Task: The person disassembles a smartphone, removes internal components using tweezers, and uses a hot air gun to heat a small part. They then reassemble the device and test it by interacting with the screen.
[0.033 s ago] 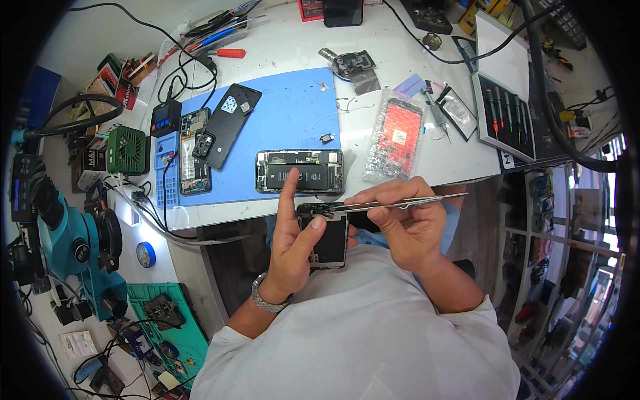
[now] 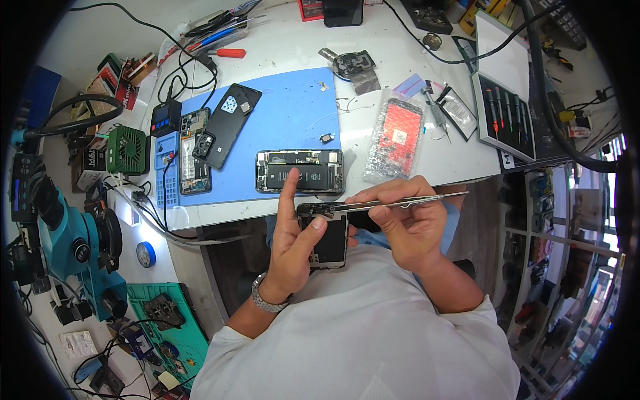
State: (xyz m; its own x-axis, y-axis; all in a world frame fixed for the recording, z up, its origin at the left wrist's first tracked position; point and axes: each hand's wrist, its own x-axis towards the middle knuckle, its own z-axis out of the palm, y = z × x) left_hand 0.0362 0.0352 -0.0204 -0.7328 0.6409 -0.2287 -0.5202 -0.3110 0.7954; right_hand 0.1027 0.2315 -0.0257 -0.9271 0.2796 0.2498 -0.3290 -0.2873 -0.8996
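My left hand [image 2: 293, 237] grips a phone screen assembly [image 2: 331, 243], its dark back turned up, just off the table's front edge. The thumb presses near its upper end and the index finger stretches up along the side. In my right hand [image 2: 413, 223] is a pair of metal tweezers [image 2: 427, 199], pinched between thumb and fingers. Their tips reach the small parts at the screen's upper end; whether they grasp any of them is too small to tell. Just beyond lies an opened phone body [image 2: 300, 171] with its black battery showing, on the blue mat [image 2: 280, 100].
Left on the mat are another opened phone [image 2: 195, 157] and a dark back cover [image 2: 228, 123]. A bubble-wrapped red package [image 2: 397, 139] lies right, near a screwdriver case [image 2: 503, 117]. A teal microscope [image 2: 73, 247] and a green fan [image 2: 128, 150] stand left.
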